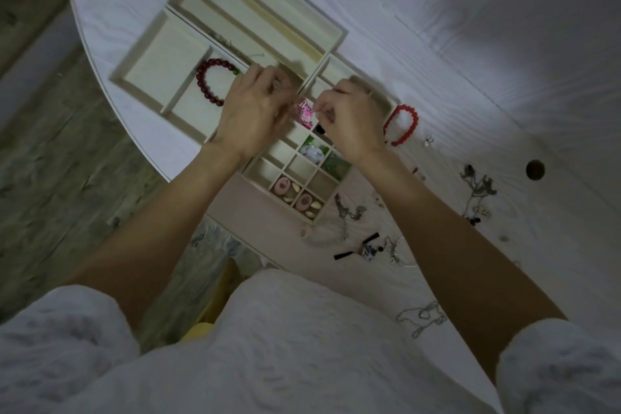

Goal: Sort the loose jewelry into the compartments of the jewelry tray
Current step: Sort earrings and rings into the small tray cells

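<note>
A pale wooden jewelry tray (148,67) lies on the white round table. A dark red bead bracelet (209,81) sits in one of its larger compartments. Small cells near me hold pink oval pieces (281,185), a white-green piece (311,151) and a pink item (304,112). My left hand (253,111) and my right hand (349,114) hover close together over the tray's middle, fingers curled as if pinching something thin between them; what they hold is too blurred to tell. A bright red bead bracelet (403,124) lies on the table just right of the tray.
Loose chains (479,186) and small pieces lie scattered on the table to the right. A black-ended ornament (364,247) and a silver chain (421,316) lie nearer me. A round hole (535,170) is in the tabletop. The table edge curves at left above the floor.
</note>
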`<state>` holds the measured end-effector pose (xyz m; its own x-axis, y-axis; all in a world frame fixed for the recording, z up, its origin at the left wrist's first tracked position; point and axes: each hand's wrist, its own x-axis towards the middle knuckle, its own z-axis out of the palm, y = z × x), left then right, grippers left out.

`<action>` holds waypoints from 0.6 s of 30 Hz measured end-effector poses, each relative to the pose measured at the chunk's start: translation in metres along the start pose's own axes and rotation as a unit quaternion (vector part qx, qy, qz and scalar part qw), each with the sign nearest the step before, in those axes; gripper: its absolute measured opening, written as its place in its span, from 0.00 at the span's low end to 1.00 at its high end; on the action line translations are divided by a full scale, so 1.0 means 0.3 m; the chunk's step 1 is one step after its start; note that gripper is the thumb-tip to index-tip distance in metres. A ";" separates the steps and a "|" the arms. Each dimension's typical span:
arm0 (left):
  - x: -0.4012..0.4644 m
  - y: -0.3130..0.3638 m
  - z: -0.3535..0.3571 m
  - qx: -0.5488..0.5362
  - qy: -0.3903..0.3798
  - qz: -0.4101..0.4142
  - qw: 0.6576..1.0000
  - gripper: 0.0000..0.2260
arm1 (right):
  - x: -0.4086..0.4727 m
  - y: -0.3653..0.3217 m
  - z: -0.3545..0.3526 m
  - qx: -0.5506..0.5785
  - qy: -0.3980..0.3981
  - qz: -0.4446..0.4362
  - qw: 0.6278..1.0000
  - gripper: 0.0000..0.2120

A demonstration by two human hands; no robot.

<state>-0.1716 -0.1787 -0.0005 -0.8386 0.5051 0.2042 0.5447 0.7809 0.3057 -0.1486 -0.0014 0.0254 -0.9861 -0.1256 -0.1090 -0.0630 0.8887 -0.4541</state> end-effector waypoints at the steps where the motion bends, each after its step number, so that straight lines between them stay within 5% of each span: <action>1: -0.006 -0.002 0.000 0.015 -0.006 0.008 1.000 0.07 | 0.003 -0.005 0.001 -0.013 -0.003 -0.010 1.000 0.05; 18: -0.033 -0.001 -0.014 0.047 -0.060 0.025 0.997 0.13 | 0.035 -0.040 0.048 -0.212 -0.014 -0.071 0.975 0.06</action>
<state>-0.1634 -0.1854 0.0012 -0.8080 0.5802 0.1020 0.5877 0.7817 0.2090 -0.1560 -0.0196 0.0170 -0.9589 -0.2662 -0.0980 -0.2612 0.9634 -0.0606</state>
